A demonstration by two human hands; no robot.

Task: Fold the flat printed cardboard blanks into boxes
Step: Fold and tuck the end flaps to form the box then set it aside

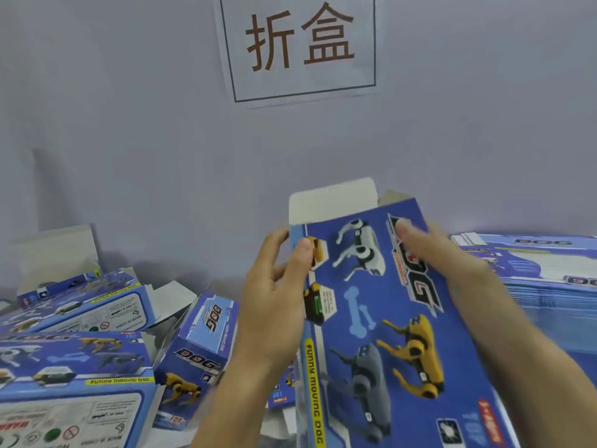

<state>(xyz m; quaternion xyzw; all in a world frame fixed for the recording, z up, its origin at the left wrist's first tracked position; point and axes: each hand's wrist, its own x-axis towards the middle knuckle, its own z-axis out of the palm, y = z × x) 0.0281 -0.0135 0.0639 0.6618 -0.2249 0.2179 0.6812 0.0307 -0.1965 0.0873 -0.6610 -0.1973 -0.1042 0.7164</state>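
Head cam: left hand & right hand both grip blue box blank, thumbs on top.

The blue printed box blank runs off the bottom edge at six o'clock, so its lower end is unseen. The left hand hides the blank's nine o'clock edge; its fingers behind the card cannot be seen. The right hand is motion-blurred, its fingers indistinct. The stack of flat blanks at three o'clock is cut by the right edge. Folded boxes at eight o'clock are cropped; their small print is illegible.
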